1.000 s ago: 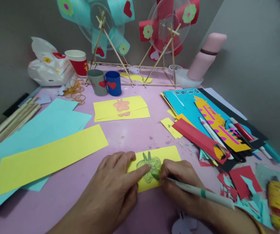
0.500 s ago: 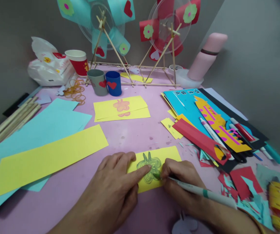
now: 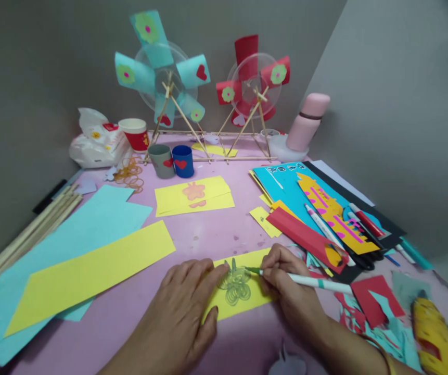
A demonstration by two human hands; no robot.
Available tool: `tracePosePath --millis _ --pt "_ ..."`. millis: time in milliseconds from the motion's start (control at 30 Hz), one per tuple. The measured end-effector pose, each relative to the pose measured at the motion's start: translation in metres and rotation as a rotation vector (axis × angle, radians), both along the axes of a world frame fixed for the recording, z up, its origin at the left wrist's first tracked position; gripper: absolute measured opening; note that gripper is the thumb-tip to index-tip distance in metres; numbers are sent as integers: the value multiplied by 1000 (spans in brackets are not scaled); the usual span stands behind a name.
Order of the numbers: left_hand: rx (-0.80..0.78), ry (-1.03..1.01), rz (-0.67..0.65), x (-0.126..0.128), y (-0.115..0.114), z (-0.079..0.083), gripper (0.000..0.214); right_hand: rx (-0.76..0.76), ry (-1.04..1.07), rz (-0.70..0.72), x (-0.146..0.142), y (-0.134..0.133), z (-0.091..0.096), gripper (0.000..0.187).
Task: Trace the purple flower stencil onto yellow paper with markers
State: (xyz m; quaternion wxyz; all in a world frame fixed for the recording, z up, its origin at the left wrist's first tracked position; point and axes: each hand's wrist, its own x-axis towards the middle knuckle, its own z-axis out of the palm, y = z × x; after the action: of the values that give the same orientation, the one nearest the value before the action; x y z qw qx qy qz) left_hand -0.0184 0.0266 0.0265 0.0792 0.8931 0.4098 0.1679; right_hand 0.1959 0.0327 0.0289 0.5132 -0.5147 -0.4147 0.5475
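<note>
On the table in front of me lies a yellow paper strip (image 3: 229, 310) bearing a green butterfly drawing (image 3: 236, 287). My left hand (image 3: 187, 299) rests flat on the strip's left part, fingers stretched out, the index fingertip beside the drawing's upper left. Pinched in my right hand (image 3: 292, 284) is a white marker pen (image 3: 327, 285) with a green tip. Its tip touches or hovers just over the drawing's upper right; I cannot tell which. Below my right hand, a pale paper cut-out (image 3: 286, 363) shows at the bottom edge.
Yellow and light-blue sheets (image 3: 94, 276) cover the left side, beside wooden sticks (image 3: 24, 234). Two paper pinwheel stands (image 3: 169, 94) and a pink bottle (image 3: 305, 125) stand behind. To the right are markers, a red strip (image 3: 305, 234), paper scraps and a yellow glue gun (image 3: 432, 333).
The view has tilted up. My right hand has shifted the marker's tip from the drawing's lower right to its upper right. My left index finger has drawn back from the drawing's middle.
</note>
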Motion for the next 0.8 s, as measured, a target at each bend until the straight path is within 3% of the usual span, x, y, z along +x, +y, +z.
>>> tracePosePath --millis 167,333,633,800 --pt "45 23 20 -4 0 2 50 27 55 -19 -2 5 2 7" --pt "-25 -19 61 -3 2 7 49 77 75 -36 -6 8 5 8" --pt "-9 -14 68 3 -6 25 40 135 9 22 -10 5 8 10" --pt "21 -34 66 4 -8 19 37 148 -43 44 -12 6 6 18"
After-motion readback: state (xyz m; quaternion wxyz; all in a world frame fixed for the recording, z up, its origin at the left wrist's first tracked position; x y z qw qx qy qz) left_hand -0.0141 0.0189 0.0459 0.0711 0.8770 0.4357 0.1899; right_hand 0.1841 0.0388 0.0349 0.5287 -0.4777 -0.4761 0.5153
